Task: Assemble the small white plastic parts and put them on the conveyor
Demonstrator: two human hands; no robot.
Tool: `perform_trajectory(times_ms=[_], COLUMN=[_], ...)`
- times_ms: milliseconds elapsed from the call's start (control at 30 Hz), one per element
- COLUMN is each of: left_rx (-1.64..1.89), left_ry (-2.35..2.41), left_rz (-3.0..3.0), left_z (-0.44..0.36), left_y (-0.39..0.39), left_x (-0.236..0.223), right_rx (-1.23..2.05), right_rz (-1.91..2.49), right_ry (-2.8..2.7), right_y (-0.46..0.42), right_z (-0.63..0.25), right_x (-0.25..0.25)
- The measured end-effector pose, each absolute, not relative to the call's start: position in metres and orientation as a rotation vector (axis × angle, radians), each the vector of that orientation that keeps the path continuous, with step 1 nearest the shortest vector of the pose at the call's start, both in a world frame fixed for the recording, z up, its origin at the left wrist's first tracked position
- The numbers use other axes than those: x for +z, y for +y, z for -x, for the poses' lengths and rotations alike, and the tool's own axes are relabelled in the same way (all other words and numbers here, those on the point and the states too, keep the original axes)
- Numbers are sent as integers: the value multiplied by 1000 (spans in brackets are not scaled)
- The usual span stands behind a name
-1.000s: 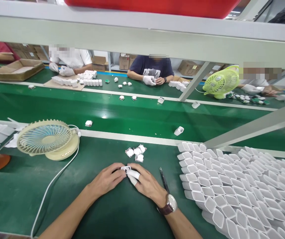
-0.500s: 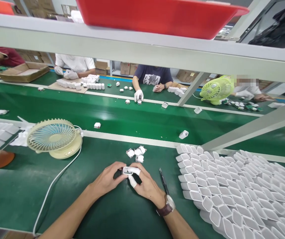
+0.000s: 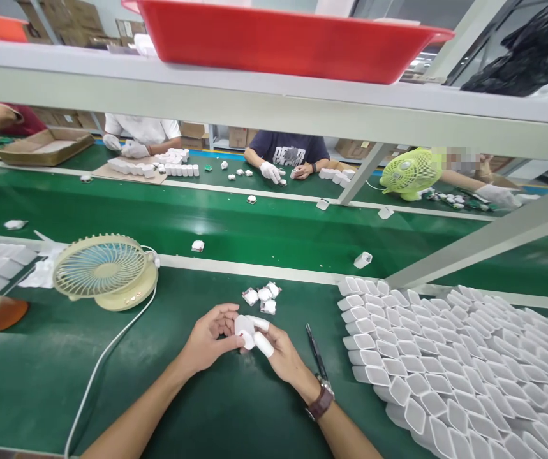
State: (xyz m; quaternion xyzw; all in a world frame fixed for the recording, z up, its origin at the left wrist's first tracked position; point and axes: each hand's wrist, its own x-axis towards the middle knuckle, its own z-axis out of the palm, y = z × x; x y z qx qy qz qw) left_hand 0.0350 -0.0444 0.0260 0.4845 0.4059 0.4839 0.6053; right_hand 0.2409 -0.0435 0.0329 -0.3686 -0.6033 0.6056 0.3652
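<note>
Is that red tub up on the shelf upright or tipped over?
Upright: the red tub sits base down on the shelf, with its wider rim on top.

Both hands [image 3: 244,338] hold a white piece [image 3: 244,324], seemingly a small housing.

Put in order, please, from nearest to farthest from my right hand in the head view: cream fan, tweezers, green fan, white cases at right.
1. Tweezers: just right of the right hand.
2. White cases: farther right, in rows.
3. Cream fan: left, past the left hand.
4. Green fan: across the belt.
</note>
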Motion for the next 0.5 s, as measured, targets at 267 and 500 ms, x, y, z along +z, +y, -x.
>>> perform_trajectory(times_ms=[267, 500], left_rx=[1145, 1096], left_ry=[992, 869], left_rz=[-1081, -1150], left_z=[-35, -29], left_y=[-43, -41], left_x=[24, 31], right_rx=[1661, 1353], right_rz=[912, 906], right_ry=[-1507, -1631], right_y=[-46, -48], right_z=[-237, -234], right_x=[35, 28])
